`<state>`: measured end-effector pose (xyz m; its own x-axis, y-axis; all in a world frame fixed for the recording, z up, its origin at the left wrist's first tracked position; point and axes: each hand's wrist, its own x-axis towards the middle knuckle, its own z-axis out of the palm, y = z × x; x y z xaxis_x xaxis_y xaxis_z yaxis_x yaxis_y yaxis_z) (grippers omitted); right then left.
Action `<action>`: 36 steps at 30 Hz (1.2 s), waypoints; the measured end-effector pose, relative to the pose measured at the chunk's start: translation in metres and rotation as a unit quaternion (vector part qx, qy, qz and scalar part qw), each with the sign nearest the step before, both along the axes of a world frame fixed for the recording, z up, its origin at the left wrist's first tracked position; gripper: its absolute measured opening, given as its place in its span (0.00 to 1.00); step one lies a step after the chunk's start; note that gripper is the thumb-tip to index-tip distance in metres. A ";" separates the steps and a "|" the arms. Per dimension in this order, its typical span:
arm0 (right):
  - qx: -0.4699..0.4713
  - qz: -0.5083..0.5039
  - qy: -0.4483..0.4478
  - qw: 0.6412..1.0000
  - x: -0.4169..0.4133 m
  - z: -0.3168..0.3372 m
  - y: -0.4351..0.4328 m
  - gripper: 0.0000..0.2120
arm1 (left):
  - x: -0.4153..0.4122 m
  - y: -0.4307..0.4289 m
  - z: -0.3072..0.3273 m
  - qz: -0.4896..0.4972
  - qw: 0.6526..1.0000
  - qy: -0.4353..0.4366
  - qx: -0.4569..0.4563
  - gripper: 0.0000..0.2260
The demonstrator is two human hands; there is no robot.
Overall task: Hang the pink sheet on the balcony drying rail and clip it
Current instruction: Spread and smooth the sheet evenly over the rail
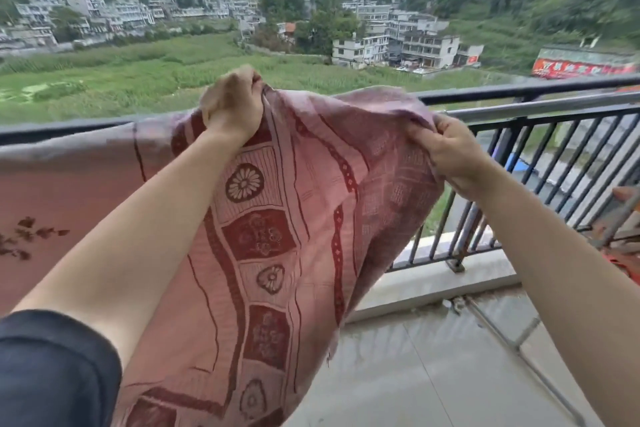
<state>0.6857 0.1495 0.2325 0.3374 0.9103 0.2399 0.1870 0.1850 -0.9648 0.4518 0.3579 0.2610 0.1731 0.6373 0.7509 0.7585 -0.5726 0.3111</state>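
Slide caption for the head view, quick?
Left hand and right hand grip the pink sheet, held up at the drying rail.

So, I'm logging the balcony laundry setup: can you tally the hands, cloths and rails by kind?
Hands: 2 (left hand, right hand)
Pink cloths: 2 (patterned sheet, plainer cloth)
Rails: 2 (dark railing top, silver rail)
Total: 6

Silver drying rail (540, 107) runs just inside dark balcony railing (519, 91). Pink sheet (69, 184) draped over rail at left, hanging flat on near side; right part lifted above rail. Grey tiled floor (415, 374) below; thin metal frame (498, 331) lies on it at right.
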 end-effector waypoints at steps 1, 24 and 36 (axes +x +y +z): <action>0.038 -0.004 0.048 0.998 0.004 0.015 0.006 0.04 | 0.009 0.003 0.006 0.000 1.000 -0.012 -0.006 0.11; -0.140 -0.048 -0.297 0.943 0.106 0.039 0.089 0.17 | 0.070 -0.052 -0.026 -0.039 0.997 0.017 -0.065 0.09; -0.098 0.287 0.145 0.942 0.176 0.048 0.043 0.11 | 0.232 -0.158 -0.062 0.054 0.994 0.099 -0.006 0.30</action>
<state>0.8618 0.1924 0.2807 -0.1984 0.9799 0.0208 -0.1666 -0.0128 -0.9859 0.6843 0.2004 0.1993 0.2464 0.6690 0.7012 0.8620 -0.4820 0.1570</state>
